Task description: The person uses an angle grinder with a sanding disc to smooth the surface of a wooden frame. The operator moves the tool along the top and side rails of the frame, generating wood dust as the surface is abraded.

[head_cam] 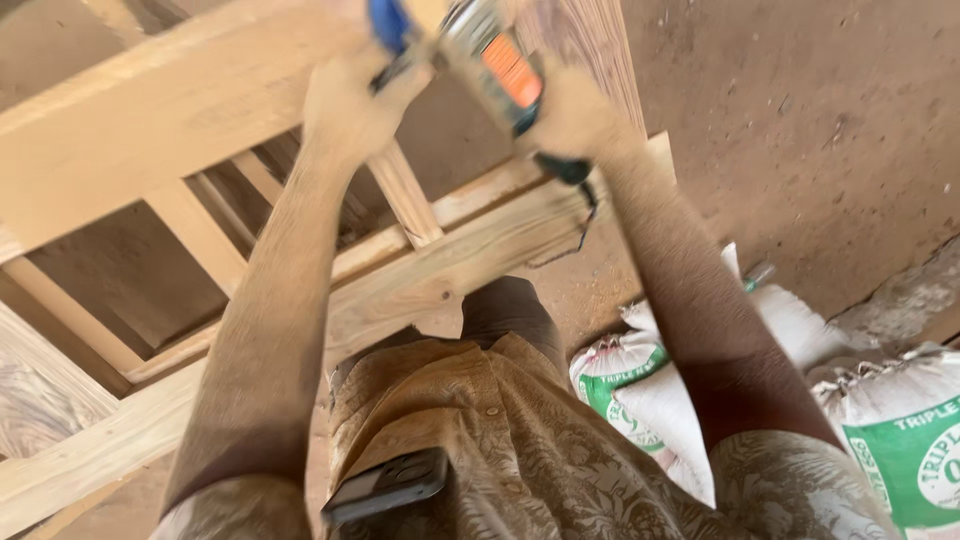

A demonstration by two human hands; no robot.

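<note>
Both my arms reach forward over a pale wooden frame (180, 110) of planks and slats. A blue handle (388, 25) sits in my left hand (350, 100), near the top edge of the view. My right hand (575, 115) grips a power tool (495, 60) with an orange and grey body and a dark rear end, from which a black cord (580, 225) hangs. The tool is blurred and partly cut off by the top edge. Both hands hover just above the frame's upper rail.
White sacks with green print (900, 440) lie on the reddish dirt floor (800, 120) at the lower right. A dark phone (390, 485) sticks out of my patterned shirt's pocket. Wooden slats (200, 235) cross the left half.
</note>
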